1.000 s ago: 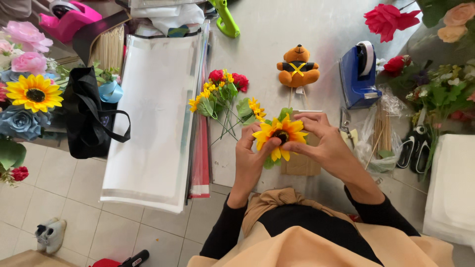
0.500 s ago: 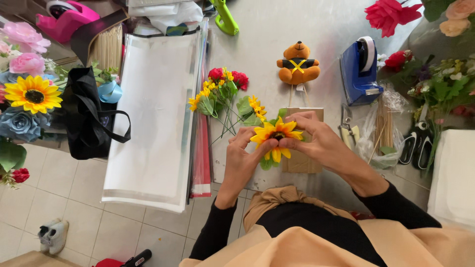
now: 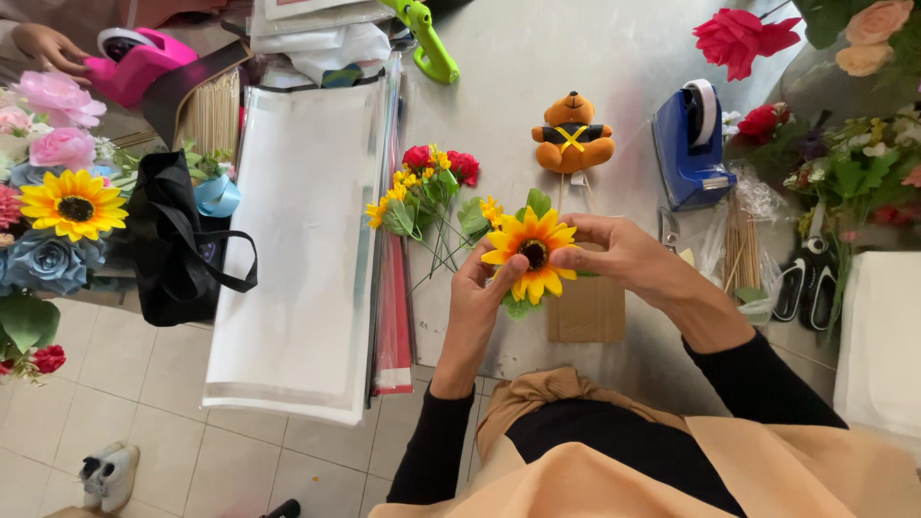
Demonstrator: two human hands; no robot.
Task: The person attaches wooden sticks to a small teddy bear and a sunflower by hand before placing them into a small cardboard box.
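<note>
Fingers [image 3: 499, 273] of the left hand [image 3: 480, 297] pinch the lower petals of the sunflower [image 3: 531, 252], thumb up against the bloom; the right hand [image 3: 624, 254] closes on it from 3 o'clock, fingertips at the dark centre and the petal edge. Both hands are clamped on the flower, neither slack. I judge the step in hand to be dressing or seating the flower head. I cannot see the stem, which is hidden behind the hands. Any further handling calls for a light pinch, as the petals look soft and would crease. The sunflower sits just above a brown card [image 3: 585, 309] on the grey table [image 3: 537, 67]. At 11 o'clock from it lies a loose bunch [image 3: 422, 192] of small red and yellow flowers; at 12 o'clock a toy bear [image 3: 573, 134]; at 2 o'clock a blue tape dispenser [image 3: 691, 144]. A stack of white wrapping sheets [image 3: 307, 240] lies at 9 o'clock, with a black bag [image 3: 182, 240] beyond it. The floor is pale tile [image 3: 144, 422]. Another person's hand [image 3: 43, 46] rests at a pink dispenser [image 3: 134, 62], far at 10 o'clock.
</note>
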